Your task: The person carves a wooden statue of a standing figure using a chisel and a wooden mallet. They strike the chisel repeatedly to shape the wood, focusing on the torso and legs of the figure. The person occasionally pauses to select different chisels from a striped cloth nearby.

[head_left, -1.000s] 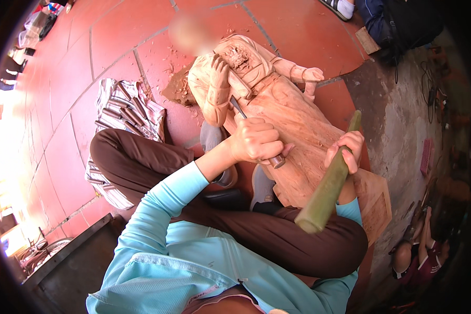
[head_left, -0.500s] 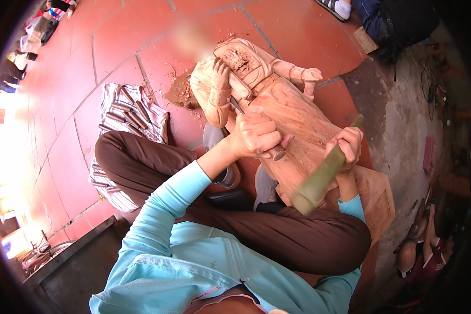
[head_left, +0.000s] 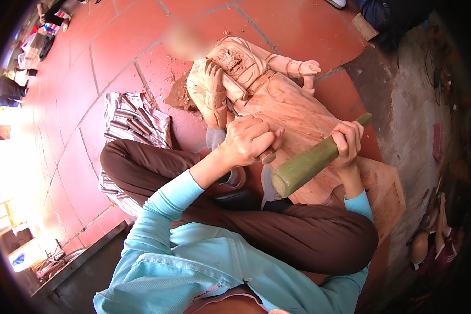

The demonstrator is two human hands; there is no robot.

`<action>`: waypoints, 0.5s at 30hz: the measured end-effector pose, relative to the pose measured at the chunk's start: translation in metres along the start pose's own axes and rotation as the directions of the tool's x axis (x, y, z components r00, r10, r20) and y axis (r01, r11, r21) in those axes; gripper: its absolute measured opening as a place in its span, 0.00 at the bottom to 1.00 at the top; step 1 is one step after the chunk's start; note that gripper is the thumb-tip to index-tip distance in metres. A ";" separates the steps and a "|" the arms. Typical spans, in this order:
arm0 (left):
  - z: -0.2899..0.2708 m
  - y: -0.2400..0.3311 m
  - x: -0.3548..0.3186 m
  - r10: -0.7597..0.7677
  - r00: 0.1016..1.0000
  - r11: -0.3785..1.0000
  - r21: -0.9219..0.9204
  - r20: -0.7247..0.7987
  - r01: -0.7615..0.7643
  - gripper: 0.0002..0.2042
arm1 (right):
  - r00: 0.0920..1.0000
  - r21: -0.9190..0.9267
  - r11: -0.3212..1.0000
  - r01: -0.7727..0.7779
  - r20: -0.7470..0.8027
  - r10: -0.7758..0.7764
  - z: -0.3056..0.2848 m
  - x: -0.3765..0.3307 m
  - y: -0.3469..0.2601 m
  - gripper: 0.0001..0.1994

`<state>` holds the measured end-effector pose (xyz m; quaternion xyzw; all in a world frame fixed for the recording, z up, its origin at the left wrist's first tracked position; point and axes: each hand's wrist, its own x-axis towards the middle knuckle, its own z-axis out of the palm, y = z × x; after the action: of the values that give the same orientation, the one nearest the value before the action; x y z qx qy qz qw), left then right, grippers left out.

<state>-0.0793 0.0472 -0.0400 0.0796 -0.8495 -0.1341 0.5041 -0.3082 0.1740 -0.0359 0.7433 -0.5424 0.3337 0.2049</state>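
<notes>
A pale wooden statue (head_left: pixel 277 99) of a robed figure lies on its back on the red tiled floor, partly across my crossed legs. My left hand (head_left: pixel 248 138) grips a chisel (head_left: pixel 267 156) whose blade rests against the statue's side below its bent arm. My right hand (head_left: pixel 346 142) holds a green cylindrical wooden mallet (head_left: pixel 311 161) by its thin end, the thick end lowered close to the chisel's butt. I sit in brown trousers and a light blue top.
A striped cloth (head_left: pixel 136 125) with several chisels laid out lies on the floor to my left. A pile of wood shavings (head_left: pixel 178 97) sits beside the statue's shoulder. Another person (head_left: pixel 434 240) crouches at the lower right. A grey concrete strip runs on the right.
The mallet has swung down from a raised, upright tilt to lie nearly level, its thick end now close to the chisel's butt. My left hand and the chisel stay in place.
</notes>
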 end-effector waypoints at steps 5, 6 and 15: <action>0.003 0.001 0.001 0.024 0.999 0.999 -0.024 0.040 -0.023 0.20 | 1.000 0.007 0.999 0.032 -0.001 -0.032 -0.003 0.001 0.003 0.22; 0.004 0.001 -0.001 0.031 0.999 0.999 -0.031 0.044 -0.030 0.20 | 0.999 -0.013 0.999 0.033 0.011 -0.033 -0.003 0.001 0.004 0.22; 0.002 0.007 -0.016 0.097 0.995 0.987 -0.129 -0.023 -0.099 0.15 | 0.999 0.035 0.999 -0.035 -0.015 0.035 0.000 -0.003 0.003 0.24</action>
<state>-0.0735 0.0585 -0.0523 0.0060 -0.8376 -0.1634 0.5212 -0.3118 0.1746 -0.0385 0.7345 -0.5478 0.3526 0.1902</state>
